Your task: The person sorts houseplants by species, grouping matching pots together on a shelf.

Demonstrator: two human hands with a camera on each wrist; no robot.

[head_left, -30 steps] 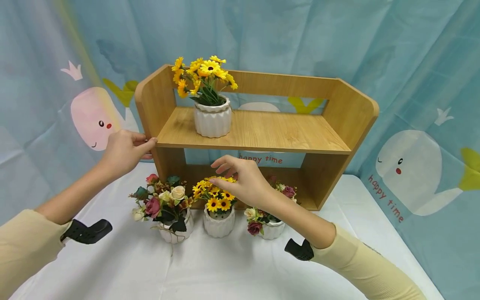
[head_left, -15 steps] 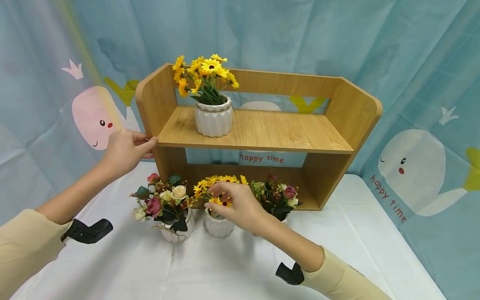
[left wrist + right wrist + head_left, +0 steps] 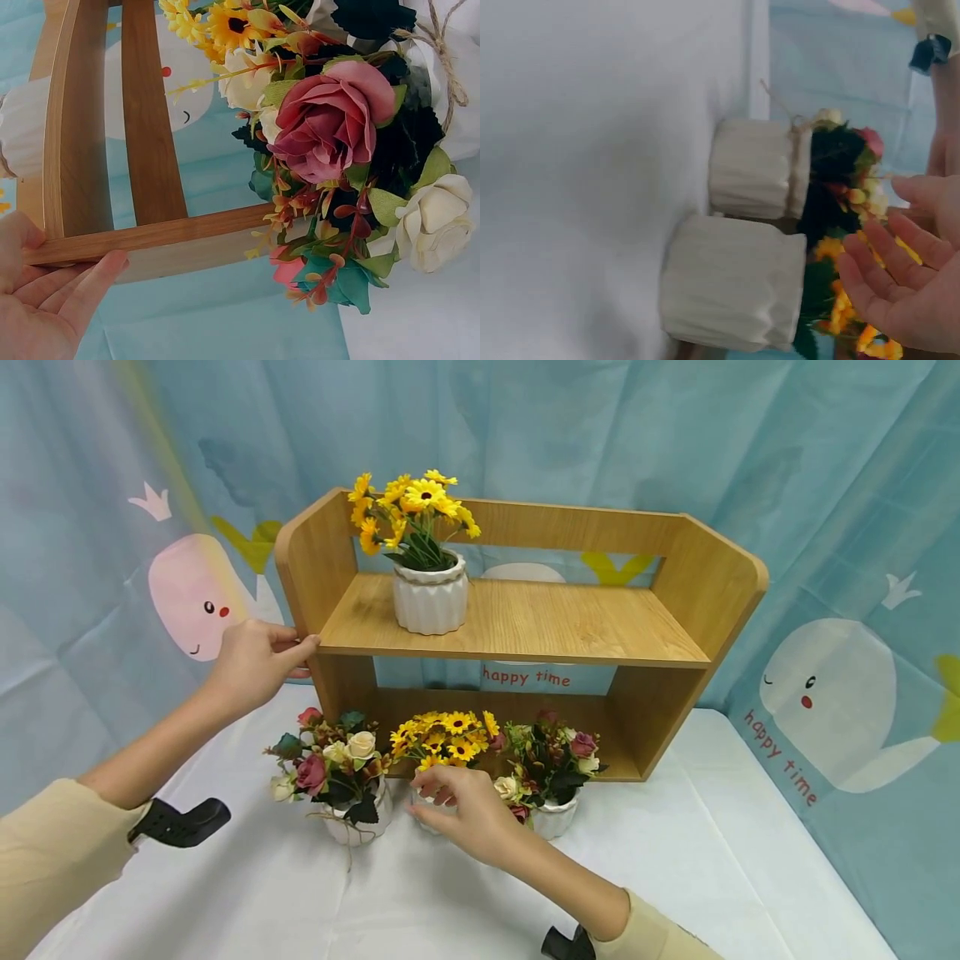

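Observation:
My left hand (image 3: 251,664) grips the left side panel of a two-tier wooden shelf (image 3: 525,618); in the left wrist view the thumb and fingers (image 3: 94,292) pinch the panel's edge (image 3: 187,229). My right hand (image 3: 468,814), fingers loosely bent and holding nothing, hovers before a pot of small sunflowers (image 3: 457,735), partly hiding it. From the right wrist, the fingers (image 3: 862,285) are close to those flowers, just above the white ribbed pot (image 3: 731,285). A pot of mixed roses (image 3: 333,764) stands left of it, another rose pot (image 3: 555,760) to the right.
On the upper tier, toward the left, stands a white pot of yellow daisies (image 3: 431,602). A white cloth (image 3: 675,860) covers the table. Behind the shelf hangs a blue printed curtain (image 3: 570,435).
My right hand has moved down from above the sunflowers to the front of their pot, uncovering the blooms and the right rose pot. My left hand keeps its grip on the shelf.

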